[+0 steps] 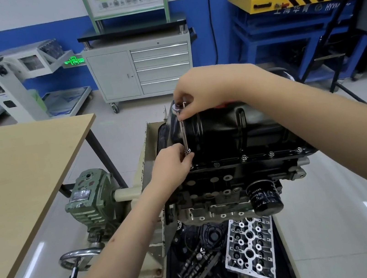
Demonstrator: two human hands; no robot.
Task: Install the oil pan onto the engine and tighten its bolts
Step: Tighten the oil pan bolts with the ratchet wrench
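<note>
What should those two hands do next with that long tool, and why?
Probably turn the ratchet head with the right hand while the left hand steadies the extension bar at the oil pan flange: the tool stands upright there, apparently on a bolt.

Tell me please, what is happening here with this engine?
A person is fastening the black oil pan onto the upturned engine. The right hand pinches the ratchet head on top, while the left hand steadies the extension bar at a corner bolt. Several flange bolts are already in place.
</note>
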